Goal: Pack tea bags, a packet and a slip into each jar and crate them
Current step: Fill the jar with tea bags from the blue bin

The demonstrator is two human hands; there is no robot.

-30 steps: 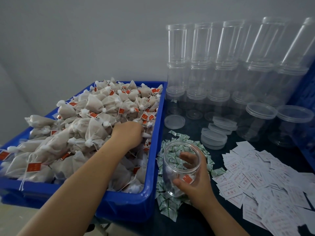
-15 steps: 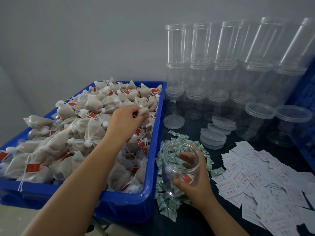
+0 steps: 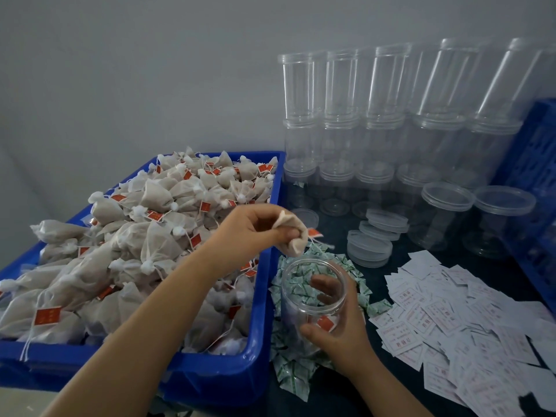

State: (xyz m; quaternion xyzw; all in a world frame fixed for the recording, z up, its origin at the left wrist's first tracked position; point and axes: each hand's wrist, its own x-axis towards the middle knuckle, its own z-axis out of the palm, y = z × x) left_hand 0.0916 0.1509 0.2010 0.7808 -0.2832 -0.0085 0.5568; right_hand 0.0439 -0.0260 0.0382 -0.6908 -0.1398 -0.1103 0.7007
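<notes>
No text can be read with certainty. The white slips point(image 3: 445, 320) carry red print inside red frames, too blurred to make out, and the red tags point(image 3: 47, 315) on the tea bags point(image 3: 156, 191) show faint pale marks, likewise unreadable.

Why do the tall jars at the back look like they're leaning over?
Head view: the wide-angle lens bends things near the edges, so the stacked jars at top right fan outward though they likely stand straight. The picture is a bit soft all over, so the print on the slips cannot be read. The light is even, with no hard shadows.
</notes>
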